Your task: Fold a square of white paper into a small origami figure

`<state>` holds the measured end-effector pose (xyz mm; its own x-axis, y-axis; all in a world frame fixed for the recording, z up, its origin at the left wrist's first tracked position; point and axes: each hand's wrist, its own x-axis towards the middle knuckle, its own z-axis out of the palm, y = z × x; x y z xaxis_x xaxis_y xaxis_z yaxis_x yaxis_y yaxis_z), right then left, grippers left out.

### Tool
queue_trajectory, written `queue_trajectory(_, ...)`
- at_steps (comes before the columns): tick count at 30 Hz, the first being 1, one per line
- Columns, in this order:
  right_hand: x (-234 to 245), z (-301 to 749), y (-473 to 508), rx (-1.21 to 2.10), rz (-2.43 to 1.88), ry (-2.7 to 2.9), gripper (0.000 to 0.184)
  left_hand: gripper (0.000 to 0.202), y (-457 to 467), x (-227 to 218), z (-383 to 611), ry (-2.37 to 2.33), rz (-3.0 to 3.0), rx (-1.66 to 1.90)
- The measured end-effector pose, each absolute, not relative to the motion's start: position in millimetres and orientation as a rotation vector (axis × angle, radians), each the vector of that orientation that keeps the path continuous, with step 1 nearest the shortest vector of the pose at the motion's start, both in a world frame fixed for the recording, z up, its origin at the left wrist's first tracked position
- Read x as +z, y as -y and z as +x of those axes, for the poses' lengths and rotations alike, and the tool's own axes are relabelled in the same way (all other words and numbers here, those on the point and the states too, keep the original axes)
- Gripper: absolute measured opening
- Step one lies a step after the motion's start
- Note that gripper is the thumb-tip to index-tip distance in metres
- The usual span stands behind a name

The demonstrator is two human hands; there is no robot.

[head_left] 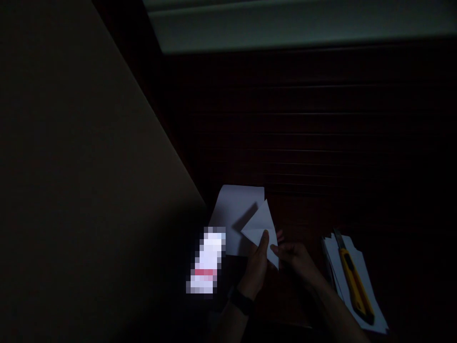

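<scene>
At the left edge of the dark desk [307, 214] lies a bright object [207, 259], too blurred to identify. Just right of it a flat sheet [233, 207] rests on the wood. Above that sheet the folded paper [262, 223], a pale triangle, is held up off the desk. The left hand [255, 267], with a dark wristband [243, 301], pinches its lower edge with the thumb on top. The right hand [296, 255] nips the lower corner with closed fingertips. The paper looks light, thin and easily creased, so it is probably best held near its folded edges. Toward the right edge, a yellow utility knife [355, 281] lies on a stack of paper [367, 271].
</scene>
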<state>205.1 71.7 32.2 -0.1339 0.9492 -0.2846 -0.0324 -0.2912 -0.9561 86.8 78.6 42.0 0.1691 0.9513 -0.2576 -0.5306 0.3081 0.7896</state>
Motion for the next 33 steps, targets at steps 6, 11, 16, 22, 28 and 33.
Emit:
queue_trajectory(6,36,203,-71,1.576,-1.267,1.14,0.038,0.043,-81,44,83,-0.776,0.571,1.132)
queue_trajectory(11,36,203,-71,1.546,-1.288,1.194,0.037,0.045,-82,46,80,-0.709,0.54,1.112)
queue_trajectory(16,37,204,-69,1.557,-1.262,1.262,0.037,0.047,-84,45,79,-0.669,0.505,1.126)
queue_trajectory(22,37,204,-69,1.578,-1.276,1.269,0.037,0.044,-87,39,77,-0.599,0.459,1.143)
queue_trajectory(28,33,204,-69,1.667,-1.23,1.192,0.033,0.046,-89,40,77,-0.577,0.437,1.169)
queue_trajectory(33,34,206,-67,1.69,-1.19,1.208,0.031,0.044,-90,44,75,-0.57,0.427,1.192)
